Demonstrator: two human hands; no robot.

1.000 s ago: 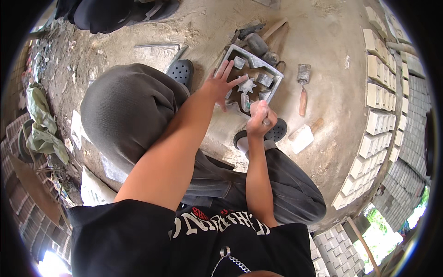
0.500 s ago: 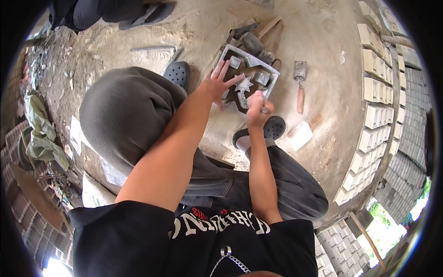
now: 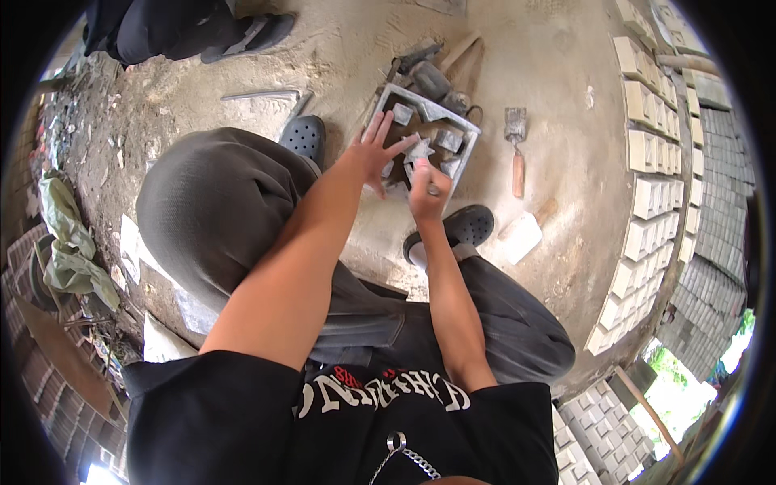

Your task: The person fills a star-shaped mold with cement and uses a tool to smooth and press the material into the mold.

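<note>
On the ground before me lies a grey square mould frame [image 3: 440,109]. A star-shaped piece [image 3: 418,149] sits at its middle, with grey blocks [image 3: 449,141] around it and dark material between. My left hand [image 3: 373,158] rests over the frame's left side with fingers spread, one finger reaching to the star. Just below the star, my right hand [image 3: 429,192] is closed in a fist around a short grey tool. Its handle end shows at the fist, but its working end is hidden, so I cannot tell its kind.
A trowel with a wooden handle [image 3: 517,166] lies right of the frame, near a white sheet [image 3: 522,239]. Dark rounded objects [image 3: 431,81] lie behind the frame. Pale cast blocks [image 3: 647,149] line the right. Another person's sandalled foot [image 3: 271,34] is at upper left.
My right hand has moved left and slightly up along the frame, closer to the star. The left hand stays spread in nearly the same place. The whole view has shifted a little.
</note>
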